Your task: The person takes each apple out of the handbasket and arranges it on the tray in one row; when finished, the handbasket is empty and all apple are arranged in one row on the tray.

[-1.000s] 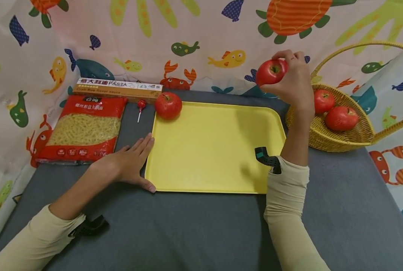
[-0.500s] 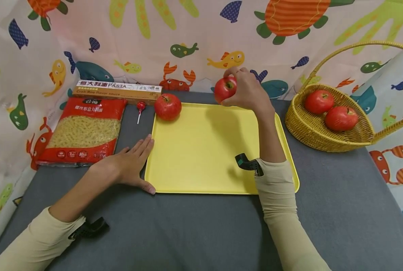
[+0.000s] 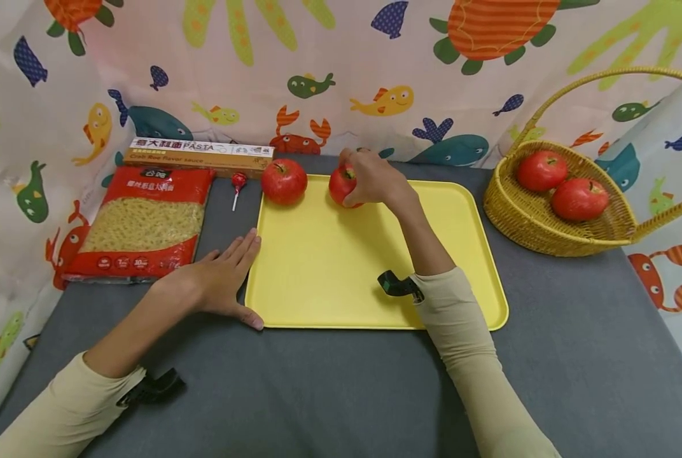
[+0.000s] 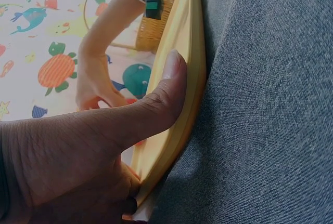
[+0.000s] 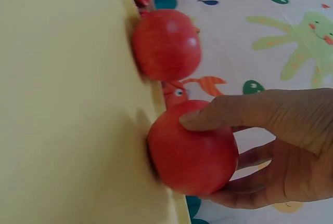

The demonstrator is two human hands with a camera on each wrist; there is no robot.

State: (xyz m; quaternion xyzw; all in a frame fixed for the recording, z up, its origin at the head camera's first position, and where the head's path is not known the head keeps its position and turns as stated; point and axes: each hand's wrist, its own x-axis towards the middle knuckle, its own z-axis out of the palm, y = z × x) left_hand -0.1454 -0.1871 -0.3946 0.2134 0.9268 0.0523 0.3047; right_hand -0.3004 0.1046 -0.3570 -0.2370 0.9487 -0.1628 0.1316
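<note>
My right hand grips a red apple at the far edge of the yellow tray. In the right wrist view the thumb lies over the held apple, with fingers around its far side. A second apple sits on the tray's far left corner, a short gap from the held one. My left hand lies at the tray's left edge, fingers straight and thumb at the near corner. In the left wrist view that thumb rests against the tray's rim.
A yellow wicker basket with two apples stands right of the tray, its tall handle arching up. To the left lie a red pasta bag, a lollipop and a pasta box. A printed cloth hangs behind.
My right hand has carried the apple leftward and down from beside the basket to the tray's far edge, near the other apple. The left hand stays in place.
</note>
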